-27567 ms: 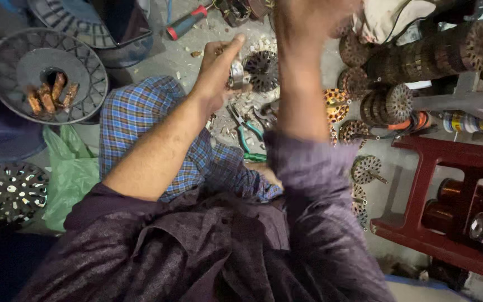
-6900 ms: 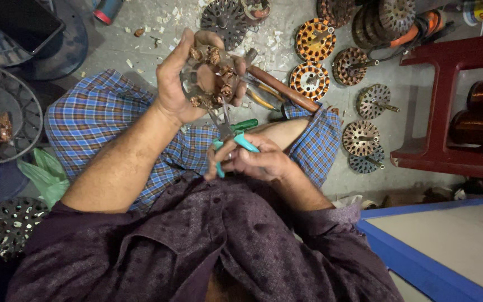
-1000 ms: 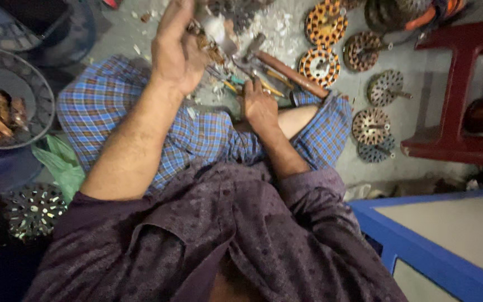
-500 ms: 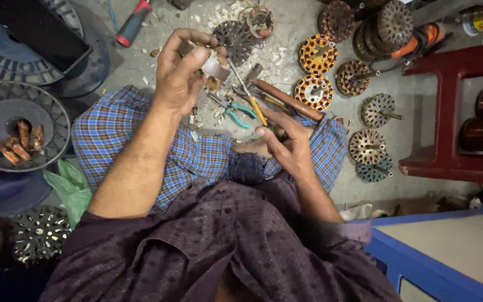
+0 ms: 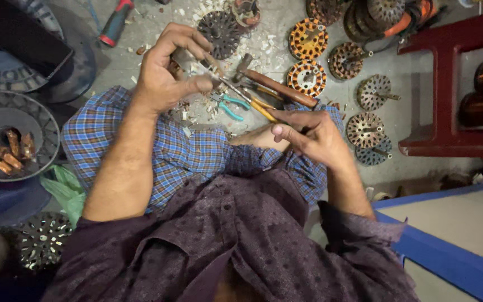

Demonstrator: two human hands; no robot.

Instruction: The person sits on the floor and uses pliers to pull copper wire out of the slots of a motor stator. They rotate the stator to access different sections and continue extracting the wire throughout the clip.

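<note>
My left hand (image 5: 166,75) is raised over the floor and pinches a small metal part (image 5: 184,57) between thumb and fingers. My right hand (image 5: 311,134) rests near my knee, closed around a thin yellow-handled tool (image 5: 261,108). The tool's slim metal shaft runs up-left, and its tip meets the part in my left hand. Under the hands lie teal-handled pliers (image 5: 231,105) and a wooden-handled hammer (image 5: 278,88) on the littered grey floor. My legs are covered by a blue checked cloth (image 5: 191,148).
Several round motor stators, some wound in orange (image 5: 308,39) and some bare (image 5: 364,130), lie right of the hands. A red stool (image 5: 448,95) stands at right, with a blue-edged board (image 5: 448,251) below it. A dish of copper scraps (image 5: 12,148), a green bag (image 5: 62,187) and a red-handled screwdriver (image 5: 115,22) are at left.
My right hand has drawn back from the left hand toward my knee, keeping the thin tool pointed at the part. The left hand stays raised with the part.
</note>
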